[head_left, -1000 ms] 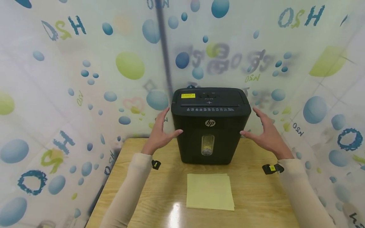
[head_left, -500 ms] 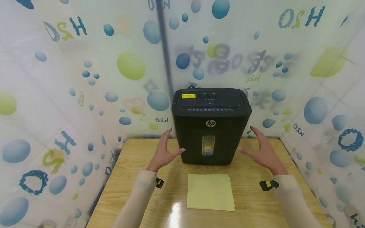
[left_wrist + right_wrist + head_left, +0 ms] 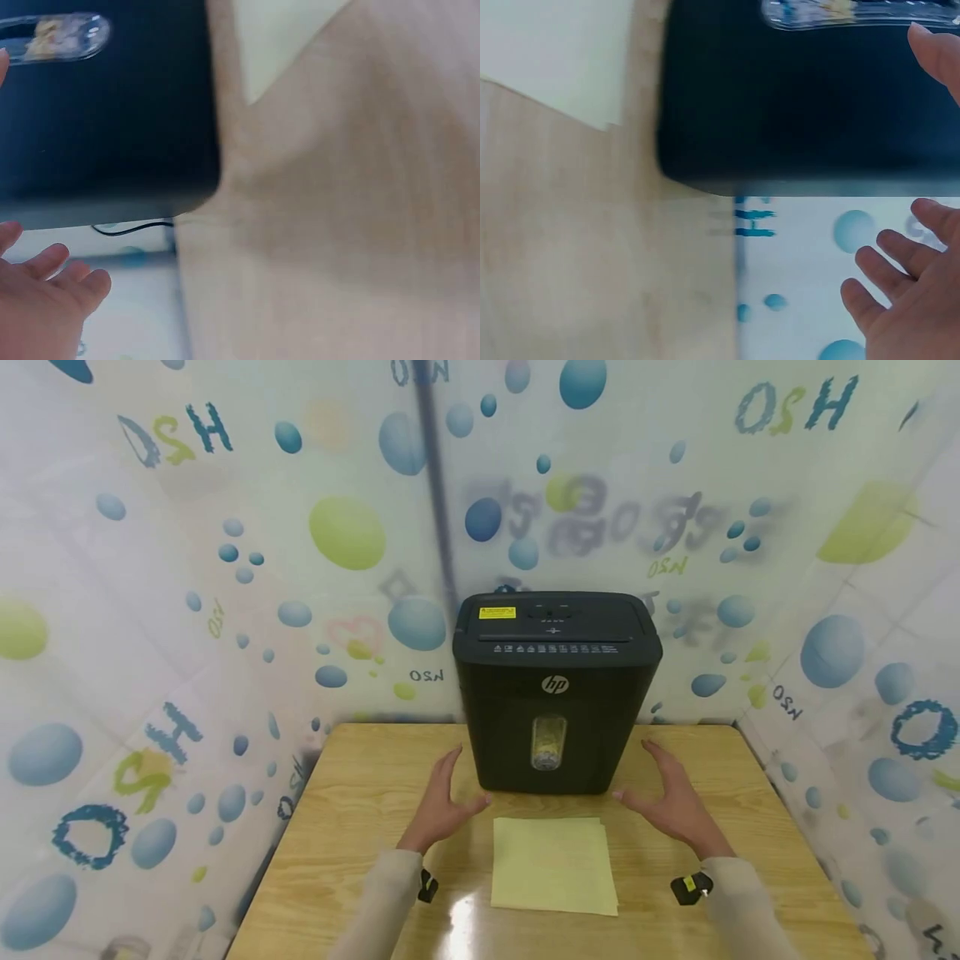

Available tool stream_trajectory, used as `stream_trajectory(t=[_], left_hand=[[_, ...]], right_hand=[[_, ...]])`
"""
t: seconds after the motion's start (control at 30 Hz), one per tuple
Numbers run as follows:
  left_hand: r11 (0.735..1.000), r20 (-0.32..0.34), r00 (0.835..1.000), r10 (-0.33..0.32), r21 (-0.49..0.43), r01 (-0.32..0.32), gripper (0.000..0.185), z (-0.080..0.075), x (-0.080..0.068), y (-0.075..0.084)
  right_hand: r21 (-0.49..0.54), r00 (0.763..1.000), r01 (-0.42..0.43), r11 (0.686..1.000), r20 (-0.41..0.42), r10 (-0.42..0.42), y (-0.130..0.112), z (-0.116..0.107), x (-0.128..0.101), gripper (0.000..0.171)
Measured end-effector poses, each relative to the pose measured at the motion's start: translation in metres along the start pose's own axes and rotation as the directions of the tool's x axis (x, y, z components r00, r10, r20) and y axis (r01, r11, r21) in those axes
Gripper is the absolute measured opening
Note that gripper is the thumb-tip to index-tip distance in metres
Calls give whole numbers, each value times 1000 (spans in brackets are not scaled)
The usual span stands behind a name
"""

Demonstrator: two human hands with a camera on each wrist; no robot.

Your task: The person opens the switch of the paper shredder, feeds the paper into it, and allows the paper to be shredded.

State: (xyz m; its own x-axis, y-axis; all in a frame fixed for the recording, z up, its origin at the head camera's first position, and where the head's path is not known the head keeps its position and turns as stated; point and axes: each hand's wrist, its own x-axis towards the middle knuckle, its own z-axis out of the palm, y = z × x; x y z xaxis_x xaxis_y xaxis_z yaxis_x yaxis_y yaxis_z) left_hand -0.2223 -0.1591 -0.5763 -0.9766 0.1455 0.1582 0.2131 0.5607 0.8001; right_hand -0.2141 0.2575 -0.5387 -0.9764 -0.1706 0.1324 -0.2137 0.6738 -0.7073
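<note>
From my remote seat, I see both bare hands held over a light wooden tabletop (image 3: pixel 360 793) in a booth hung with a white plastic curtain (image 3: pixel 225 610) printed with blue and green bubbles and "H2O" lettering. My left hand (image 3: pixel 442 806) is spread, fingers straight and relaxed, gripping nothing, just beside the lower left corner of a black plastic paper shredder (image 3: pixel 555 693). My right hand (image 3: pixel 671 802) mirrors it near the lower right corner, equally spread and holding nothing; neither hand touches the machine. The shredder stands upright at the far edge of the table against the curtain, a yellow warning label (image 3: pixel 496 612) on its top and a narrow clear window (image 3: pixel 548 743) in its front showing shredded scraps. A small stack of pale yellow square paper sheets (image 3: pixel 553 864) lies flat just in front of the shredder, between the two cream sleeves (image 3: pixel 382 902). The tabletop carries a bright glare beside the paper. The left wrist view shows a thin black cord (image 3: pixel 131 227) behind the shredder's base.
</note>
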Motion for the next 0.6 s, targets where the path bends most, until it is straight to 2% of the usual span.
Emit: stream_trajectory(t=[0.27, 0.43, 0.6], left_hand=[[1000, 45, 999, -14, -2, 14, 108, 24, -22, -12], [999, 114, 993, -16, 43, 11, 108, 38, -33, -17], [996, 189, 982, -11, 88, -6, 108, 51, -42, -22]], right_hand=[[-7, 1000, 7, 1000, 4, -7, 17, 33, -16, 102], [-1, 1000, -3, 1000, 24, 3, 21, 52, -26, 100], [-14, 997, -27, 1000, 68, 28, 23, 73, -35, 106]])
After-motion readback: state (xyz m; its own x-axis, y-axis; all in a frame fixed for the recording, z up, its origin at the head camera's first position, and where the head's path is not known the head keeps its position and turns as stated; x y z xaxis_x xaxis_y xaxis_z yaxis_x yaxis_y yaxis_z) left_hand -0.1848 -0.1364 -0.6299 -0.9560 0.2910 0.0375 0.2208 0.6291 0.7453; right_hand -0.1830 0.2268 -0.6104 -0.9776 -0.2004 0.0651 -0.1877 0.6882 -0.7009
